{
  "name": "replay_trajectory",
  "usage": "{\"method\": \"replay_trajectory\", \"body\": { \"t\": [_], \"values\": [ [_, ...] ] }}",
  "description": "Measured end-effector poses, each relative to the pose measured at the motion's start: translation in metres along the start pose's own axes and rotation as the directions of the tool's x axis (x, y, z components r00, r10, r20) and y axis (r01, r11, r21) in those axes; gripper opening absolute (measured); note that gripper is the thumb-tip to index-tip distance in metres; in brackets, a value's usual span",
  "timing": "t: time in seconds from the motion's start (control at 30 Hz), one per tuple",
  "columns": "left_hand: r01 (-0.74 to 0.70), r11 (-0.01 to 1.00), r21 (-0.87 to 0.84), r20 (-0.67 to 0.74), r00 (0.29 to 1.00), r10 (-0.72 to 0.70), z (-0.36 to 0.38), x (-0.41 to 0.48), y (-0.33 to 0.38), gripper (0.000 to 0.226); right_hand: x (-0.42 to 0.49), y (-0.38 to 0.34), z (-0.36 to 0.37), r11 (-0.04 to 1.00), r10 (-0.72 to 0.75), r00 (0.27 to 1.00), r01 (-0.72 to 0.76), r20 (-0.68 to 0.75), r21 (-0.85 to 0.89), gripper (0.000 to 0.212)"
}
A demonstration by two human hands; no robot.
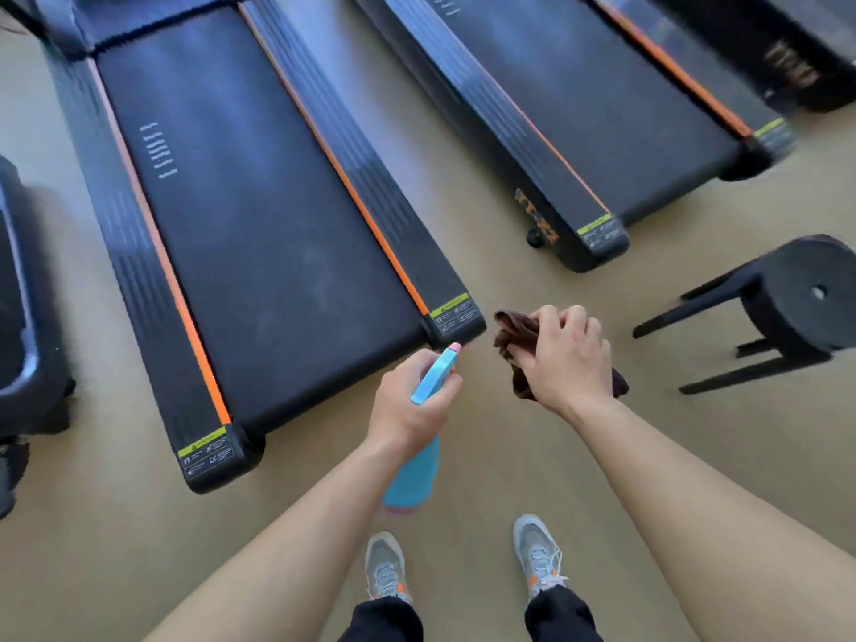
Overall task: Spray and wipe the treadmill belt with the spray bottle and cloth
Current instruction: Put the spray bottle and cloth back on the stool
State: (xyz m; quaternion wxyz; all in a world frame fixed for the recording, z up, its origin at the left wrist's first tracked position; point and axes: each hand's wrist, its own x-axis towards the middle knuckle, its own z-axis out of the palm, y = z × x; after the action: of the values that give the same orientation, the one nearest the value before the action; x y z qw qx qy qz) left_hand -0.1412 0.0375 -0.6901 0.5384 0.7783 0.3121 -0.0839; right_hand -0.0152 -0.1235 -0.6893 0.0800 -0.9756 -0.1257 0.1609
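Observation:
A black treadmill belt (259,215) with orange side stripes runs from the upper left down to the floor in front of me. My left hand (407,405) grips a blue spray bottle (414,479) with a pink nozzle tip, which points toward the belt's near right corner. My right hand (567,359) holds a bunched dark brown cloth (512,338) just right of that corner, above the floor. Neither hand touches the treadmill.
A second treadmill (579,113) lies to the right, parallel to the first. A black stool (796,308) stands at the far right. Part of another dark machine (23,317) sits at the left edge. My grey shoes (387,567) stand on the tan floor.

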Motion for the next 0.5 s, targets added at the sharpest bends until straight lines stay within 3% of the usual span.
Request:
{"method": "replay_trajectory", "body": {
  "t": [0.2,0.5],
  "values": [
    [-0.125,0.991,0.057,0.208,0.972,0.110,0.050,-0.006,0.085,0.015,-0.039,0.078,-0.052,0.952,0.273,0.960,-0.260,-0.061,0.163,0.041],
    [-0.303,0.945,0.122,0.421,0.878,0.227,0.191,0.003,0.196,0.009,-0.066,0.240,-0.084,0.782,0.540,0.842,-0.510,0.019,0.358,0.044]
  ]
}}
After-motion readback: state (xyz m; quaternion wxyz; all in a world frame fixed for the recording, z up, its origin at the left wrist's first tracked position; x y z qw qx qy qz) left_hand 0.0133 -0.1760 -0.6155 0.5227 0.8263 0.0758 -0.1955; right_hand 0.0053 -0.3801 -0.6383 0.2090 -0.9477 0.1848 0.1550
